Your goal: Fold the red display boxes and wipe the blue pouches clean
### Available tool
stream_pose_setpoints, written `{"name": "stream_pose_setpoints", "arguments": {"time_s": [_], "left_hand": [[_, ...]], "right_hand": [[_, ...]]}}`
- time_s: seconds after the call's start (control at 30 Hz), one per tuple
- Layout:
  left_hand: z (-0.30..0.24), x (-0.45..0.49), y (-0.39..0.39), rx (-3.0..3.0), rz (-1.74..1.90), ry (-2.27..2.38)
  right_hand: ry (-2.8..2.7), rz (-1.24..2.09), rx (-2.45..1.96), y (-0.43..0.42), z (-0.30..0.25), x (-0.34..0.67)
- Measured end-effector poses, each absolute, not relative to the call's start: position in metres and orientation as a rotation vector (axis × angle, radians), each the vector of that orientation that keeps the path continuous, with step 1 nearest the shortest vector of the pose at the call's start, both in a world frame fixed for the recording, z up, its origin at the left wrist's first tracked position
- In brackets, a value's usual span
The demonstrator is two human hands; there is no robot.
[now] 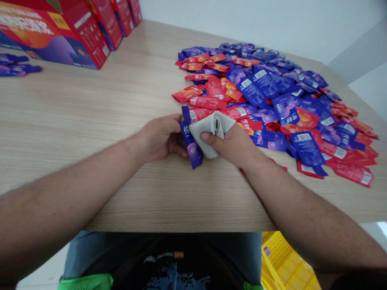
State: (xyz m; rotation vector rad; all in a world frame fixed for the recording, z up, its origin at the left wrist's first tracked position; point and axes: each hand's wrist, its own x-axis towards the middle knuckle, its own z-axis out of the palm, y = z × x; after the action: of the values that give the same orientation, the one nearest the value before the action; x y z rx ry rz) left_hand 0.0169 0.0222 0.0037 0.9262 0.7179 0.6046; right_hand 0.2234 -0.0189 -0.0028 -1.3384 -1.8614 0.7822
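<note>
Our right hand (pixel 232 147) grips a gray cloth (pixel 205 137) | our left hand (pixel 159 137) holds a purple packet (pixel 193 152) | red boxes (pixel 90 44) stand by (insides hidden)

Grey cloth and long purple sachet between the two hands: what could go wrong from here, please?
The right hand presses the grey folded cloth on the long purple sachet, so hard pressing might split it. The left hand seems to hold it only near one edge, so it could slip. The cloth also touches a red sachet beside it, and might drag it into the loose pile of red and purple sachets.
</note>
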Motion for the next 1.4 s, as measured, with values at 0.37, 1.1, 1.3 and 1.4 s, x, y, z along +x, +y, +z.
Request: {"name": "stream_pose_setpoints", "arguments": {"time_s": [0.37,1.1,1.3,1.4], "left_hand": [[-0.007,0.019,0.029,1.211,0.772,0.911],[-0.008,0.025,0.018,1.400,0.824,1.161],[-0.009,0.026,0.020,1.354,0.819,1.121],[-0.009,0.025,0.020,1.312,0.756,1.042]], "right_hand": [[-1.679,0.564,-1.295,-0.008,-0.005,0.238],[-2.209,0.175,-1.349,-0.029,0.007,0.220],[-2.157,0.138,-1.361,-0.026,0.005,0.222],[-2.124,0.127,-1.409,-0.026,0.007,0.223]]}}
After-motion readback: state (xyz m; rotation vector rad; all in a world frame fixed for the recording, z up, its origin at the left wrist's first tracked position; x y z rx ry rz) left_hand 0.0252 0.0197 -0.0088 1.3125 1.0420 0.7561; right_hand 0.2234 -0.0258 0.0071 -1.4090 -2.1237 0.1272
